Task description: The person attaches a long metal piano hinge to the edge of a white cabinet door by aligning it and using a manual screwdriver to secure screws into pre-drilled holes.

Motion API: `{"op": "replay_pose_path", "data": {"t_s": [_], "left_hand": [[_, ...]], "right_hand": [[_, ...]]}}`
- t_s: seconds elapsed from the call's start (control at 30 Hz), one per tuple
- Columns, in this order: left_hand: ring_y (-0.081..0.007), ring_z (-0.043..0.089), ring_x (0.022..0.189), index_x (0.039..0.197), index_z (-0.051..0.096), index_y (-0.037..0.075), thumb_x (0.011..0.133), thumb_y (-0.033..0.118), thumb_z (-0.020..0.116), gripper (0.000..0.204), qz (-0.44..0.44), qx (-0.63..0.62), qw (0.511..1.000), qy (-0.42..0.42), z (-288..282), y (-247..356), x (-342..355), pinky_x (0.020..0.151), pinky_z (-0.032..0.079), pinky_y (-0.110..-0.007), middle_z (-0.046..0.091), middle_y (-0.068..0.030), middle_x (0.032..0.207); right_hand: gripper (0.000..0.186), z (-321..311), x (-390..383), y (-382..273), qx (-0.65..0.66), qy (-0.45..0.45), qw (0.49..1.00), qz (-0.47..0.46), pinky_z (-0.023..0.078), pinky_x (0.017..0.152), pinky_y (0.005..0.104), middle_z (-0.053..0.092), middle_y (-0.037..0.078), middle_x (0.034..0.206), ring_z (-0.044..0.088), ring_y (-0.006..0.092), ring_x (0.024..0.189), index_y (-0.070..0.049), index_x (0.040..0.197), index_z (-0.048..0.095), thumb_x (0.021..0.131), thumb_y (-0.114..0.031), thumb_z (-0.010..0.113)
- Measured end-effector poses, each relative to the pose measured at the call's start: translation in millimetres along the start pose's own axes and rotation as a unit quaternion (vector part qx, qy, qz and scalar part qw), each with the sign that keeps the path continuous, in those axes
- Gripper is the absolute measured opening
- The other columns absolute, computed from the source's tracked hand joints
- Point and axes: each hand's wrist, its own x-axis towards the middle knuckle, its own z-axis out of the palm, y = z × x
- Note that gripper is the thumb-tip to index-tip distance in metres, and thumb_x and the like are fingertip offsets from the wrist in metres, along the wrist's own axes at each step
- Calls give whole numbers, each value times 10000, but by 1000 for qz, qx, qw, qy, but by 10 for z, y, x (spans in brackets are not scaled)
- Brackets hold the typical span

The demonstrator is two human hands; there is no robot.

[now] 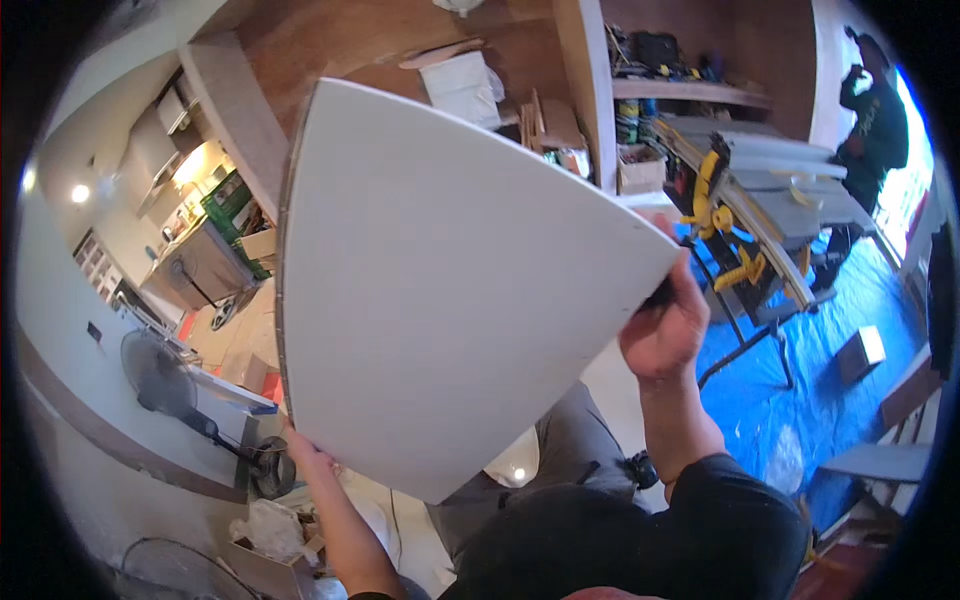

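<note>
A large white panel (450, 290) is held up in front of me, tilted, and fills the middle of the head view. Its left edge looks dark and rough. At the lower left edge, my left hand (308, 452) grips the panel; most of its fingers are hidden behind the board. My right hand (665, 330) is closed round the right corner, thumb toward the front face. Something dark shows between the right palm and the board, too hidden to name.
A table saw (770, 190) with yellow parts stands at right on a blue sheet (760, 400), a person (880, 120) beyond it. A standing fan (160, 372) is at left. Open wooden shelving (690, 90) rises behind. A box of scraps (270, 565) sits lower left.
</note>
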Motion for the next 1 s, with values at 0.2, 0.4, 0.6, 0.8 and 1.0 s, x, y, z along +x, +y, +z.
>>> {"op": "replay_pose_path", "data": {"t_s": [0.2, 0.4, 0.6, 0.8, 1.0], "left_hand": [[-319, 690, 1147, 1429, 591, 62, 1071, 537, 533, 598, -13, 37, 999, -24, -269, 472, -171, 950, 598, -505, 678, -129, 1343], [-317, 708, 1090, 1333, 634, -26, 1002, 552, 658, 667, -34, 129, 991, 18, -795, 94, 4, 891, 607, -481, 705, -145, 1270], [-282, 706, 1019, 1217, 686, -94, 957, 552, 725, 698, 18, 286, 953, 98, -887, -158, 302, 885, 581, -415, 728, -157, 1181], [-248, 703, 975, 1178, 717, -78, 1013, 458, 680, 562, 63, 335, 940, 10, -185, -91, 524, 887, 567, -385, 736, -142, 1109], [-233, 702, 1013, 1246, 697, -55, 1047, 398, 622, 501, 90, 257, 962, -27, 124, 342, 598, 898, 566, -379, 723, -134, 1180]], "right_hand": [[529, -186, -242, 191, -50, -53, 992, 99, 496, 1081, 412, 600, 143, 1446, 618, 253, 1275, -1, 1467, 518, 1025, -267, 632], [443, -949, -547, 333, -93, 51, 965, 240, 521, 1017, 396, 697, 134, 1309, 652, 217, 1222, 25, 1401, 606, 1016, -193, 642], [425, -1889, -1325, 334, -242, 219, 883, 338, 486, 1051, 348, 686, 142, 1324, 637, 201, 1215, 57, 1410, 592, 1038, -149, 616], [335, -2347, -1722, 165, -414, 180, 801, 393, 498, 1000, 320, 747, 108, 1158, 681, 178, 1086, 61, 1272, 695, 1064, -166, 561], [288, -2521, -1543, 99, -384, 162, 795, 440, 539, 954, 325, 736, 93, 1031, 693, 167, 952, 40, 1174, 698, 1071, -186, 552]]}}
